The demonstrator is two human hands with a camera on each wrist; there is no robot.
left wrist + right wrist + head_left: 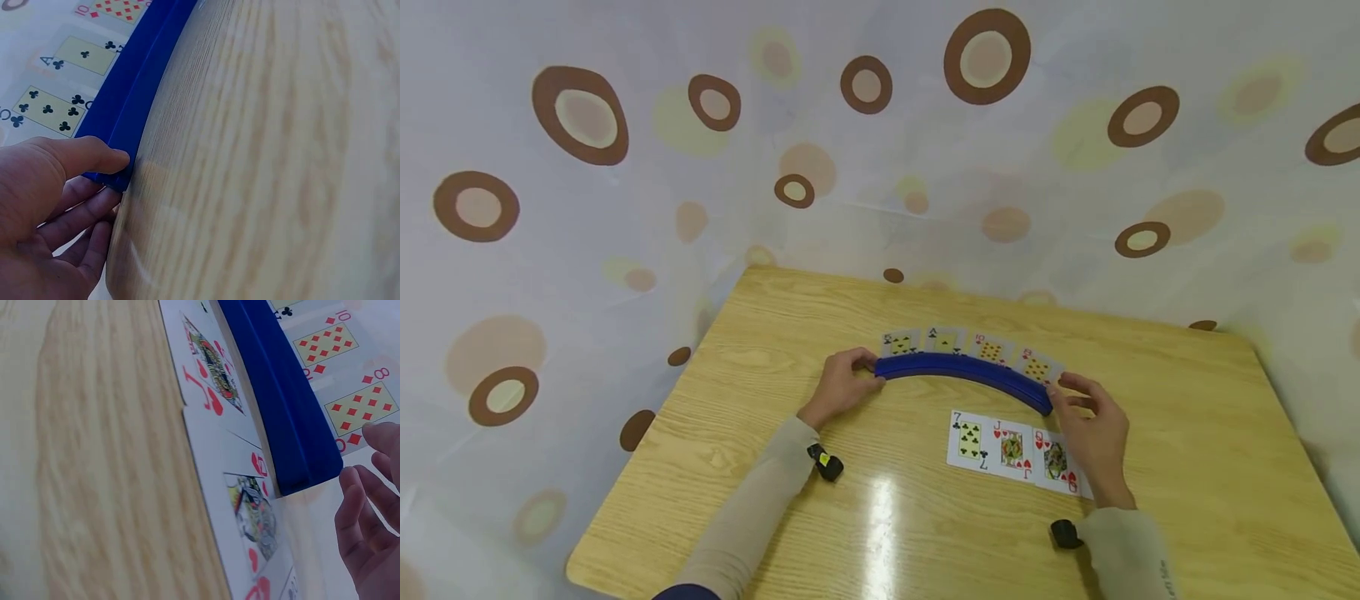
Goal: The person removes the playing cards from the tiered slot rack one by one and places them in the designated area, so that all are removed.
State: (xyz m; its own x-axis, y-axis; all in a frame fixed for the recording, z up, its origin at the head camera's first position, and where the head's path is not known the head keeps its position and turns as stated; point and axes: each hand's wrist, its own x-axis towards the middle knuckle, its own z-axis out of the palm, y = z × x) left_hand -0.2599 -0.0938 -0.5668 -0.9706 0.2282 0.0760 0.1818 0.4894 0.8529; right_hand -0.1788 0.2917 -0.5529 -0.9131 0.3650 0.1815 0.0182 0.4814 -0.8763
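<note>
**Risk of spill from uneven grip on the holder (962, 366)**

Nearest: 7 (970, 439), jack (1011, 448) and queen (1054, 460), flat in a row on the table (805, 321); queen partly hidden by the right hand (1097, 437), so easily shoved askew by a lowered palm. Just beyond: holder, left end pinched between thumb and fingers of the left hand (844, 383). At the right end, right hand half-open, fingertips beside the 8 (1036, 367); actual hold impossible to tell. Danger there: 8 nudged out by a stray fingertip. Farthest, in the holder: 10 (992, 350), ace (944, 340) and 5 (899, 342), liable to slide loose under one-sided lifting.
</note>
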